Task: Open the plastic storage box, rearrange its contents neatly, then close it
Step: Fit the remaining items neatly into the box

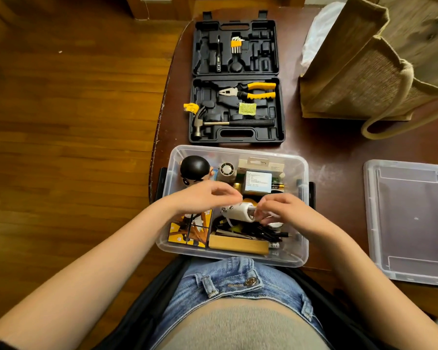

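Observation:
The clear plastic storage box (304,223) stands open at the table's near edge, its lid (410,223) lying flat to the right. Inside are a black-haired figurine (194,168), an orange picture box (190,231), a small fan (226,170), a packaged item with a white label (258,181), a wooden block (238,245) and black cables (261,232). My right hand (282,210) pinches the end of a white cylindrical device (239,210) above the box's middle. My left hand (208,197) hovers over the device's left end with curled fingers; whether it grips anything is unclear.
An open black tool case (281,132) with pliers (253,91), a hammer (225,122) and hex keys (236,44) lies behind the box. A jute bag (359,72) stands at the back right. The dark table's left edge (159,117) drops to wooden floor.

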Available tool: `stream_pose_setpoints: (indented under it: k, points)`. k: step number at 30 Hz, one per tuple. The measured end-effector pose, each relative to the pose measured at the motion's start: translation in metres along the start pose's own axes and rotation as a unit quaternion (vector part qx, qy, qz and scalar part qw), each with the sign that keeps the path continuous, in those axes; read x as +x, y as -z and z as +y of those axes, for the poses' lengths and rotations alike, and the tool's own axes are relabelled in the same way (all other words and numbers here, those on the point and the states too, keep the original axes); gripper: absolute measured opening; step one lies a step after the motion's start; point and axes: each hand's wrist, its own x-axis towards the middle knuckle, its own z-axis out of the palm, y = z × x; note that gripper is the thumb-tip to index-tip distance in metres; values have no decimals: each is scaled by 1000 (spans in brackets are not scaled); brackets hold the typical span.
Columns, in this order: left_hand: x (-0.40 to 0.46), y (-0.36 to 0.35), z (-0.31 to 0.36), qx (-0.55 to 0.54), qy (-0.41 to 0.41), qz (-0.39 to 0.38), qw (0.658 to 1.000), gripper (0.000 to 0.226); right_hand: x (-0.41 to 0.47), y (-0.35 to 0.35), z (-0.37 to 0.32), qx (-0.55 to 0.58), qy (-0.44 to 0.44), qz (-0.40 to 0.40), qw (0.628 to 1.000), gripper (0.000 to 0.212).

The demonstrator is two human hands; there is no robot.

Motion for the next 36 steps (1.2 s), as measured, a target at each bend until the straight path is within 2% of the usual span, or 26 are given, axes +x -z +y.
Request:
stream_pose_setpoints:
  k: [2,4,7,10,12,14,17,19,22,24,26,27,29,31,32,34,36]
  points:
    - [-1,-6,-1,49,-30,-15,998,39,0,2,-8,69,-2,11,998,29]
    - [3,-10,0,69,-48,3,996,44,2,4,-14,140,3,3,990,30]
    - [5,-11,-1,32,-66,58,996,37,7,4,-20,219,6,9,976,27]
    - [0,-8,-6,-74,-48,46,995,26,9,5,-16,165,-7,60,984,34]
    - [-4,-8,-12,-174,-35,23,984,36,7,6,-13,88,-1,82,993,38]
    - [-5,-12,-17,-302,-14,29,953,44,3,6,-13,47,17,64,997,39]
    - [-3,-19,-18,-469,-9,74,880,41,-5,3,-18,8,45,-24,999,37]
    - [-1,-22,-16,-530,-22,91,843,42,-8,-2,-20,-36,53,-78,995,31]
    - [0,-23,-13,-600,-21,103,793,39,-10,-10,-20,-60,53,-111,991,16]
    - [1,-23,-12,-623,18,106,775,34,-11,-12,-22,-53,57,-144,987,25]
    - [0,-21,-13,-620,74,82,777,33,-13,-14,-24,-49,65,-196,977,39]
    - [-2,-19,-15,-615,102,56,780,36,-14,-16,-24,-55,72,-206,974,39]
    - [-5,-15,-20,-581,150,5,800,37,-11,-19,-21,-96,100,-148,979,38]
    - [-9,-12,-23,-522,187,-32,832,31,-6,-23,-16,-189,135,-35,972,51]
    - [-10,-13,-22,-493,203,-48,845,28,-4,-25,-14,-256,145,-1,956,59]
    - [-12,-15,-20,-464,223,-61,855,22,0,-31,-11,-379,139,1,915,64]
    - [-12,-16,-19,-466,222,-58,854,20,5,-38,-7,-440,117,-8,890,53]
